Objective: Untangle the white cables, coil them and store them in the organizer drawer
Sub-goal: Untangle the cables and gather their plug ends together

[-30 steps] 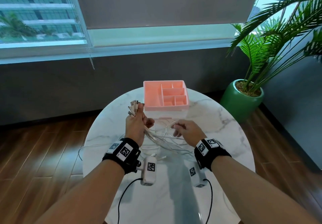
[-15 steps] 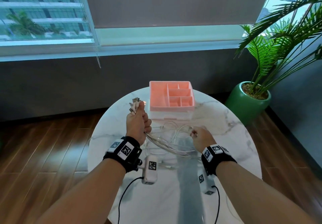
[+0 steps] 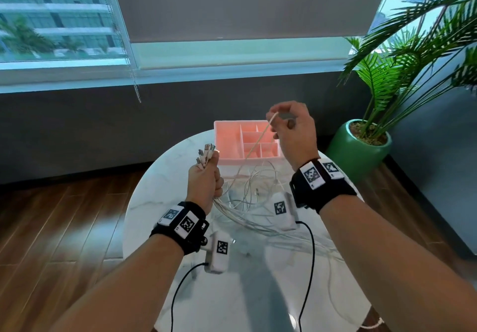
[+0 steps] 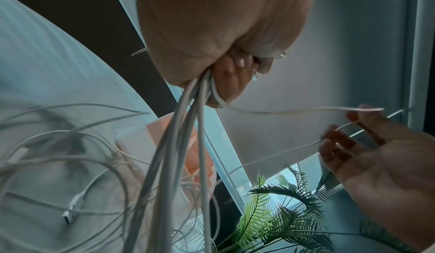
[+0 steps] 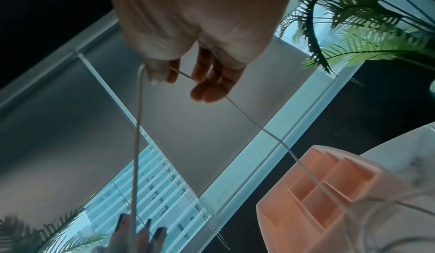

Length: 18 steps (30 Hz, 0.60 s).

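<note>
My left hand (image 3: pixel 207 177) grips a bundle of white cables (image 3: pixel 240 215) in its fist, and their plug ends (image 3: pixel 206 154) stick up above the thumb. From the fist the cables hang into a loose tangle (image 3: pixel 258 192) on the table. My right hand (image 3: pixel 286 125) is raised above the pink organizer drawer (image 3: pixel 227 138) and pinches a single white cable (image 3: pixel 258 142) pulled taut up from the tangle. In the left wrist view, the strands (image 4: pixel 183 145) leave the left hand (image 4: pixel 223 43). The right wrist view shows that cable (image 5: pixel 137 126) bent over the right hand's fingers (image 5: pixel 204 82), above the drawer (image 5: pixel 329 192).
The round white marble table (image 3: pixel 160 184) stands on a wooden floor before a dark wall and window. A palm in a green pot (image 3: pixel 358 151) stands close at the right. Black leads (image 3: pixel 308 254) from the wrist cameras hang over the table's near half.
My right hand has risen from the tangle at table height to above the drawer, drawing one cable up with it. My left hand kept its grip on the bundle.
</note>
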Motion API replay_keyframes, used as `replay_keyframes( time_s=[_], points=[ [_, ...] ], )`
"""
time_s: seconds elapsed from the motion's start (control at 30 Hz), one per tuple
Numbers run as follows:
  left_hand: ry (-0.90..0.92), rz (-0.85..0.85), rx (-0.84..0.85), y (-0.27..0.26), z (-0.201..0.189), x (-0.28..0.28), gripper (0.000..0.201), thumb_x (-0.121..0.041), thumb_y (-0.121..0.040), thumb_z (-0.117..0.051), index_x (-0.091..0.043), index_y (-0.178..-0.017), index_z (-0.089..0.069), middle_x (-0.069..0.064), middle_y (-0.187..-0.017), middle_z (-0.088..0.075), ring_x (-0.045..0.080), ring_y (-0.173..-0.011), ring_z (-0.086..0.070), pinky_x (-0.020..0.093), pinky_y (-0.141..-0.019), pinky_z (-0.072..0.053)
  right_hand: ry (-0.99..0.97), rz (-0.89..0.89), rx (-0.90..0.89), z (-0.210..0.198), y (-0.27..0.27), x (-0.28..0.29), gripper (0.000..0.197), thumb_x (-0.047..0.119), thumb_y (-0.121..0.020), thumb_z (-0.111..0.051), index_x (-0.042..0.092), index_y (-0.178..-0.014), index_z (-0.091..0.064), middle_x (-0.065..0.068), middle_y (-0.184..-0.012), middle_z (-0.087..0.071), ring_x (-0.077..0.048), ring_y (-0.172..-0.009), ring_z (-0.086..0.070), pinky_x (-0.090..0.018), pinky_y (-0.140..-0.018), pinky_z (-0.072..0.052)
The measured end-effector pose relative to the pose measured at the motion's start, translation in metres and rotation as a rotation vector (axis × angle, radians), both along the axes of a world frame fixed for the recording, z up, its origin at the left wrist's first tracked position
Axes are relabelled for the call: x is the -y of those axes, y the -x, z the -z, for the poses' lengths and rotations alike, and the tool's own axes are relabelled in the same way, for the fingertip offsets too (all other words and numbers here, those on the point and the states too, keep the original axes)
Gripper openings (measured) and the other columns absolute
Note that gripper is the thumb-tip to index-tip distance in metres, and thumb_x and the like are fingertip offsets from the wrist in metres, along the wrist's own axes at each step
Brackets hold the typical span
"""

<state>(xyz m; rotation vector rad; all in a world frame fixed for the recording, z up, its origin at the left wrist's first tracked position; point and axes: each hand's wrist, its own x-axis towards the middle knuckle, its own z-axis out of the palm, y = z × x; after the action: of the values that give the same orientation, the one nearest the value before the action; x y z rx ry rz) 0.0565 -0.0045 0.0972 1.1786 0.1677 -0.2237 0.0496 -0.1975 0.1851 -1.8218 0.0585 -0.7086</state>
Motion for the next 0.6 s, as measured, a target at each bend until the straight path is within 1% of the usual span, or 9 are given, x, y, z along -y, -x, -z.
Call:
replay_keyframes(
  time_s=[0.03,0.13,0.23,0.3,0.37,0.43,0.47,0.53,0.6],
  points=[
    [-0.006,0.004,0.010,-0.001,-0.001,0.000,0.047,-0.032,-0.102,-0.061,-0.023,-0.065,-0.032,-0.004,-0.053,-0.026,0.009,-0.039,-0.021,0.017,-0.040,-0.018,-0.051,-0.064,-0.043,-0.002,0.001,-0.006,0.006,0.027,-0.093,-0.066,0.028,-0.087,-0.068,-0.009,-0.100,-0.067,-0.019,-0.068,-0.066,-0.031,-0.061,-0.057],
    [-0.032,0.020,0.022,-0.001,-0.002,-0.003,0.047,-0.033,-0.101,-0.062,-0.022,-0.065,-0.033,-0.004,-0.054,-0.027,0.009,-0.040,-0.022,0.018,-0.040,-0.018,-0.081,-0.194,-0.343,0.009,0.005,-0.010,0.039,0.044,-0.097,-0.057,0.007,-0.090,-0.068,-0.012,-0.089,-0.072,-0.021,-0.072,-0.067,-0.041,-0.074,-0.057],
    [-0.051,0.050,0.025,0.002,0.000,-0.002,0.044,-0.031,-0.101,-0.063,-0.021,-0.067,-0.036,-0.004,-0.054,-0.029,0.010,-0.041,-0.023,0.019,-0.041,-0.018,0.173,-0.245,-0.412,0.031,0.013,-0.011,0.009,0.013,-0.089,-0.064,0.012,-0.090,-0.072,-0.010,-0.093,-0.073,-0.023,-0.085,-0.068,-0.036,-0.081,-0.055],
    [-0.047,0.067,0.023,0.004,0.002,-0.001,0.040,-0.030,-0.101,-0.063,-0.021,-0.070,-0.038,-0.004,-0.054,-0.030,0.010,-0.042,-0.023,0.019,-0.041,-0.018,0.331,-0.304,-0.428,0.046,0.020,-0.017,0.034,-0.006,-0.082,-0.054,0.014,-0.104,-0.071,-0.007,-0.115,-0.069,-0.021,-0.108,-0.064,-0.027,-0.096,-0.049],
    [-0.062,0.094,0.026,0.006,0.004,0.002,0.037,-0.031,-0.100,-0.063,-0.022,-0.073,-0.040,-0.004,-0.055,-0.032,0.010,-0.043,-0.023,0.019,-0.042,-0.016,0.452,-0.369,-0.431,0.055,0.027,-0.029,0.050,-0.009,-0.082,-0.049,0.011,-0.126,-0.062,-0.006,-0.137,-0.058,-0.016,-0.127,-0.052,-0.029,-0.111,-0.040],
    [-0.102,0.129,0.035,0.007,0.005,0.005,0.030,-0.033,-0.099,-0.065,-0.019,-0.078,-0.049,-0.001,-0.059,-0.040,0.010,-0.044,-0.027,0.019,-0.041,-0.018,0.516,-0.429,-0.434,0.061,0.031,-0.042,0.060,-0.009,-0.084,-0.047,0.011,-0.140,-0.046,-0.009,-0.132,-0.058,-0.021,-0.118,-0.057,-0.032,-0.104,-0.047],
    [-0.122,0.149,0.040,0.007,0.006,0.006,0.027,-0.034,-0.097,-0.067,-0.017,-0.081,-0.054,0.000,-0.061,-0.045,0.010,-0.044,-0.030,0.020,-0.041,-0.019,0.530,-0.455,-0.452,0.061,0.033,-0.049,0.061,-0.008,-0.084,-0.046,0.014,-0.142,-0.042,-0.007,-0.117,-0.062,-0.021,-0.101,-0.062,-0.029,-0.090,-0.052],
    [-0.132,0.184,0.043,0.008,0.006,0.007,0.024,-0.031,-0.095,-0.071,-0.011,-0.089,-0.060,0.003,-0.066,-0.052,0.010,-0.045,-0.032,0.019,-0.040,-0.022,0.535,-0.460,-0.491,0.061,0.037,-0.058,0.061,-0.008,-0.087,-0.043,0.018,-0.142,-0.036,-0.001,-0.094,-0.058,-0.020,-0.078,-0.057,-0.023,-0.069,-0.045],
    [-0.104,0.209,0.037,0.008,0.005,0.005,0.021,-0.025,-0.093,-0.073,-0.007,-0.095,-0.061,0.007,-0.071,-0.056,0.010,-0.044,-0.030,0.019,-0.039,-0.023,0.550,-0.444,-0.495,0.067,0.037,-0.060,0.065,-0.008,-0.090,-0.040,0.018,-0.149,-0.028,-0.006,-0.098,-0.060,-0.025,-0.081,-0.058,-0.022,-0.069,-0.043]
  ],
)
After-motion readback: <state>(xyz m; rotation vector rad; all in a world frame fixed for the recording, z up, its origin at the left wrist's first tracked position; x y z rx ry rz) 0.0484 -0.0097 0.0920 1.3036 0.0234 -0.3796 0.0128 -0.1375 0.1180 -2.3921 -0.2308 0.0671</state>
